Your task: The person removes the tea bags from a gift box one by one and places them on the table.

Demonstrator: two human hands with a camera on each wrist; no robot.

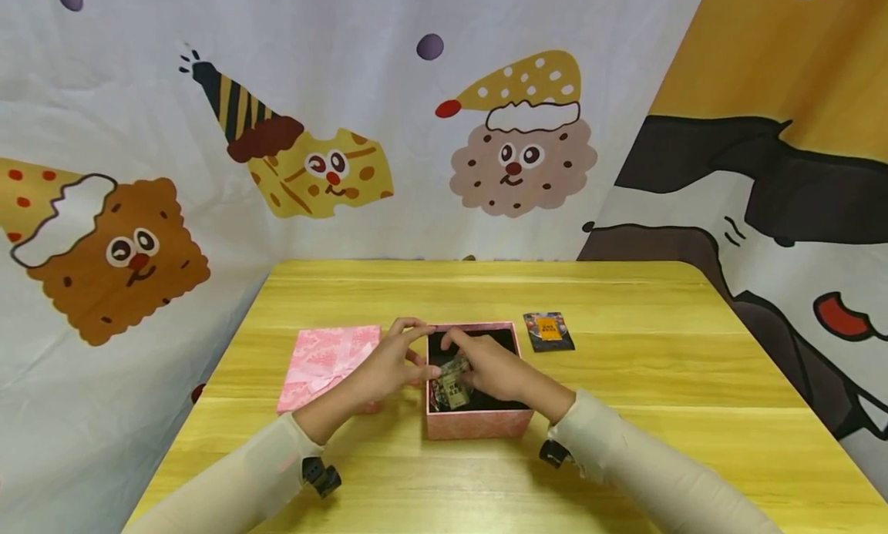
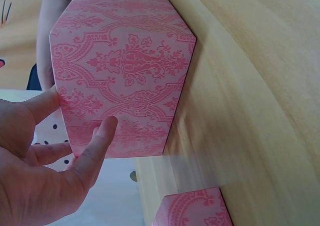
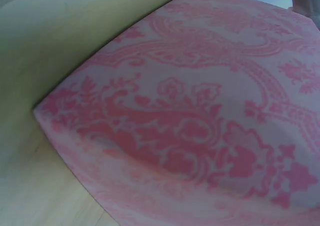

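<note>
An open pink patterned box (image 1: 479, 424) with a dark lining stands on the yellow wooden table (image 1: 624, 411). Both hands reach into it from above. My right hand (image 1: 489, 368) curls its fingers round a small shiny snack packet (image 1: 454, 384) inside the box. At the box's left rim, my left hand (image 1: 395, 361) has its fingers spread, and its thumb comes close to the packet. In the left wrist view the left hand (image 2: 50, 171) lies loosely extended against the box's outer wall (image 2: 125, 70). The right wrist view shows only the box wall (image 3: 200, 126); that hand is out of it.
The pink lid (image 1: 326, 361) with a bow lies just left of the box, its corner also visible as the lid (image 2: 192, 211). A dark snack packet (image 1: 548, 331) lies on the table behind and right of the box. Cartoon-printed cloth backdrops hang behind and beside the table.
</note>
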